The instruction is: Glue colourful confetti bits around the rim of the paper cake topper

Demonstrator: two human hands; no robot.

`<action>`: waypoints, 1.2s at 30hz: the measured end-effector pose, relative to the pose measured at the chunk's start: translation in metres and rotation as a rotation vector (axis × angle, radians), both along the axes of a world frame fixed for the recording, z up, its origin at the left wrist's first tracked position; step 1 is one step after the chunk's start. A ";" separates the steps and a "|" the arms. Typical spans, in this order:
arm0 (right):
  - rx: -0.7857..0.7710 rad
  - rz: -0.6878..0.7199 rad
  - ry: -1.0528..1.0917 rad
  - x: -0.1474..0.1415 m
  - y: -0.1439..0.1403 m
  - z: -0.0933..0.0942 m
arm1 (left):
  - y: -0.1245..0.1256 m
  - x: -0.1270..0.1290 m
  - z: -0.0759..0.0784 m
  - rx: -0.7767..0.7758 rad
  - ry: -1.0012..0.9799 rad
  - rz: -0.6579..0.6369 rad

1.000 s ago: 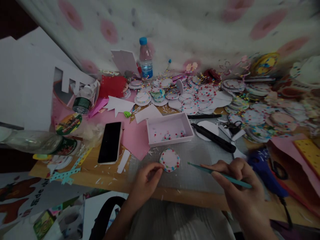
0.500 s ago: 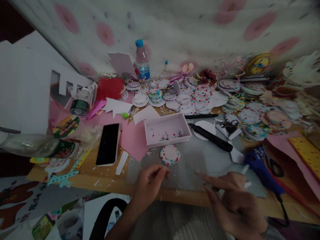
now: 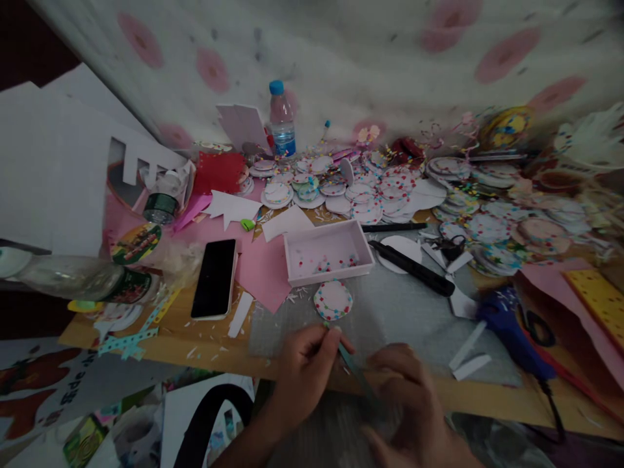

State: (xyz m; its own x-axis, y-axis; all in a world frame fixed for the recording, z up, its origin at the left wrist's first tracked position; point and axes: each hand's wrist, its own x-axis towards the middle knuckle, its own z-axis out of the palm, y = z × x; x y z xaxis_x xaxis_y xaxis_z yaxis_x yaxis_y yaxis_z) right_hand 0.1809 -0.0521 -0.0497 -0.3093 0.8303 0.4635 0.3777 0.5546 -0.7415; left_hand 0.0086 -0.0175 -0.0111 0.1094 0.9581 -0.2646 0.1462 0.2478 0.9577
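Observation:
My left hand (image 3: 309, 364) is closed at the front edge of the grey mat, its thumb and finger pinching a thin grey-green strip (image 3: 355, 369). The strip slants down toward my right hand (image 3: 409, 403), and motion blur hides its exact kind. My right hand is smeared too; its thumb stands apart from the curled fingers, near the strip's lower end. Just beyond my left fingertips lies a round white disc (image 3: 333, 300) edged with coloured dots. Behind the disc stands a shallow white box (image 3: 325, 278) with small red and blue bits inside.
A phone (image 3: 214, 279) lies left of the mat (image 3: 390, 318). To the right are a black cutter (image 3: 414, 268), a blue glue gun (image 3: 511, 331) and black scissor handles (image 3: 536, 325). Many decorated discs (image 3: 365, 208) and a water bottle (image 3: 281, 123) fill the back.
The grey-green strip now shows between my hands, pinched by the left. My right hand has moved left and down toward it. The left hand has shifted slightly right; the view has moved a little.

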 end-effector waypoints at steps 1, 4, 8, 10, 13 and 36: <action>-0.111 0.022 0.047 -0.002 -0.001 0.002 | 0.001 -0.002 0.001 0.028 0.022 -0.018; -0.445 0.086 0.056 -0.009 -0.001 0.010 | 0.000 -0.006 0.002 0.106 0.069 -0.077; -0.662 0.099 0.134 -0.024 -0.002 0.016 | -0.001 -0.006 0.002 0.157 0.062 -0.107; -0.674 0.054 0.213 -0.032 -0.005 0.013 | 0.000 -0.005 0.003 0.168 0.055 -0.094; -0.625 -0.068 0.272 -0.040 -0.010 0.008 | 0.000 -0.004 0.003 0.183 0.058 -0.125; -0.785 -0.018 0.421 -0.019 0.044 0.041 | -0.006 -0.016 0.001 0.085 0.082 -0.394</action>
State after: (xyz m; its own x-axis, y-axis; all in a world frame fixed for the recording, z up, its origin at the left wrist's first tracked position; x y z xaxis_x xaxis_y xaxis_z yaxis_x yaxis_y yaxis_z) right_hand 0.1622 -0.0077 -0.0091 -0.2257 0.9595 -0.1689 -0.0077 -0.1751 -0.9845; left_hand -0.0071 -0.0236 -0.0098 0.4545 0.8659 -0.2090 0.2903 0.0778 0.9538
